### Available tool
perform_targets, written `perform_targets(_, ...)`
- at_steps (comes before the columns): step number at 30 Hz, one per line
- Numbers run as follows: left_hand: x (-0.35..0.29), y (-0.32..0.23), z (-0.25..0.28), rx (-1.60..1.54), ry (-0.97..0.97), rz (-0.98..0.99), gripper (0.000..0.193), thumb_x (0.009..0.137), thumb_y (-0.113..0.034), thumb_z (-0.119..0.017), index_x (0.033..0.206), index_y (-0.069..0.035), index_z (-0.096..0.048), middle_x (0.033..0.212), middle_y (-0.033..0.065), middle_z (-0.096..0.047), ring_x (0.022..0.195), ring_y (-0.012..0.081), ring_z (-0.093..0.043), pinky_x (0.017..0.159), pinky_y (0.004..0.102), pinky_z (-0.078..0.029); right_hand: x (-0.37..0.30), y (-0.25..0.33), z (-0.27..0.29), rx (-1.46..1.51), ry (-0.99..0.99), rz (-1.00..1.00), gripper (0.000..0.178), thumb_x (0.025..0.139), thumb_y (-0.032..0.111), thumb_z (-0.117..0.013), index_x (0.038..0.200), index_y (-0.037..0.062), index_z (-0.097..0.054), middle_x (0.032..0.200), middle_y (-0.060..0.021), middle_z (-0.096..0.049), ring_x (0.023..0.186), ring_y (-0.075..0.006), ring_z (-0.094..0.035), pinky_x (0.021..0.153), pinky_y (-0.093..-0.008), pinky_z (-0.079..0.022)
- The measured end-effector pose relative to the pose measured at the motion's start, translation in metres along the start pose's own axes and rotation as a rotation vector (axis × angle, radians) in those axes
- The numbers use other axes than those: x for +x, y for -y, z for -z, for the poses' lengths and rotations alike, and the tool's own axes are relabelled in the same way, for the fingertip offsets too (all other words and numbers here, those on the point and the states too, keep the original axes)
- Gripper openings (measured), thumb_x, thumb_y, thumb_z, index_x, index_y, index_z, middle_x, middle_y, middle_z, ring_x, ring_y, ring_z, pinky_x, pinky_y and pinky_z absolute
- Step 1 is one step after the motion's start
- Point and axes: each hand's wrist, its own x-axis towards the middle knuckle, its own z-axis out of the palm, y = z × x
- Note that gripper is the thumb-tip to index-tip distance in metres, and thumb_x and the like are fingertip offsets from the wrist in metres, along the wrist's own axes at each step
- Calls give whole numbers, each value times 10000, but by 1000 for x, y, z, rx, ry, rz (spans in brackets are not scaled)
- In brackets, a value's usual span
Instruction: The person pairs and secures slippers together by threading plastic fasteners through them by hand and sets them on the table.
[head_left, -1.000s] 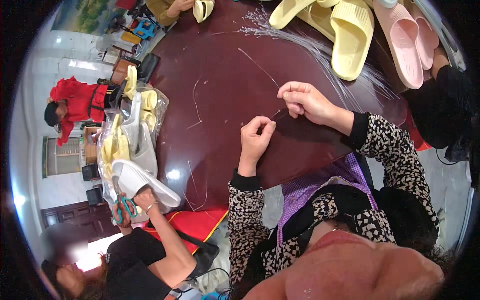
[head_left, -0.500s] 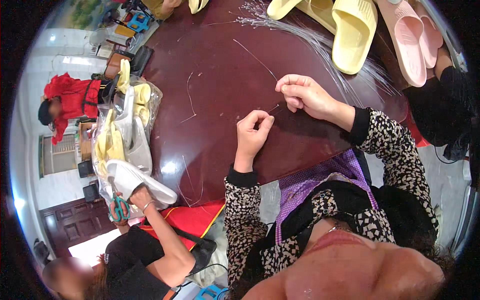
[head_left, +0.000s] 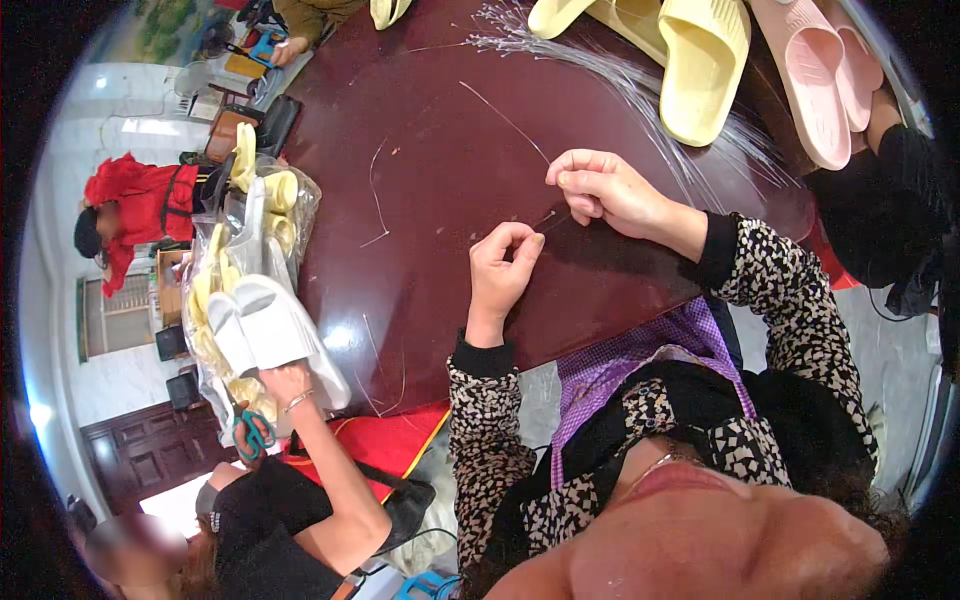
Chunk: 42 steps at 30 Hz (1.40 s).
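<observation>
Left hand (head_left: 502, 270) pinching a short knobbed tip (head_left: 549, 215), right hand (head_left: 612, 192) pinching a thin strand (head_left: 508, 119), both above the tabletop (head_left: 450, 170); can't tell if it's one piece; fingertip-only grip on something that fine could slip, and poor contrast could hide a missed end; strand bundle (head_left: 600, 75) near right hand, partly under a yellow slipper (head_left: 703, 80), could snag; loose bent strand (head_left: 376, 200) off left; co-worker's scissors (head_left: 256, 432) well apart

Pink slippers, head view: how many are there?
2: the front pink slipper, right of the yellow slippers, and the rear pink slipper, just right of it and partly covered. More may be hidden.
</observation>
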Motion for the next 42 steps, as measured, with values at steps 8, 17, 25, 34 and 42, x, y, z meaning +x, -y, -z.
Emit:
perform_targets(8,-2,3,-1,-50,41,40,78,836,-59,-661,825,3,-614,703,-18,-580,647,44,-503,593,204,-418,0,-2,5,14,0,13,112,935,114,-496,982,43,-569,610,49,-426,513,-50,-370,516,-229,-370)
perform_targets(17,-2,2,-3,-10,91,67,67,832,-40,-647,872,14,-638,725,9,-625,638,52,-552,582,212,-445,7,2,2,-24,-57,15,114,934,108,-492,980,37,-569,594,35,-432,496,-60,-368,499,-220,-359)
perform_targets(25,-33,-16,-16,101,26,-27,74,799,-32,-641,864,2,-632,745,107,-640,631,161,-613,585,262,-479,13,0,7,-65,-83,52,121,936,117,-490,980,35,-568,597,14,-460,484,-65,-370,487,-220,-360)
perform_targets(34,-63,-18,-8,93,-71,23,58,798,-27,-640,849,-3,-629,770,115,-647,638,186,-622,570,290,-475,13,6,10,-136,-89,117,131,941,136,-495,986,39,-569,655,-20,-540,480,-65,-377,486,-213,-367)
perform_targets(42,-78,-34,-8,153,-31,-116,67,805,-21,-632,864,9,-627,750,95,-626,655,157,-600,601,266,-464,13,9,6,-158,-99,170,126,931,147,-524,954,40,-585,722,-21,-572,498,-52,-399,490,-200,-383)
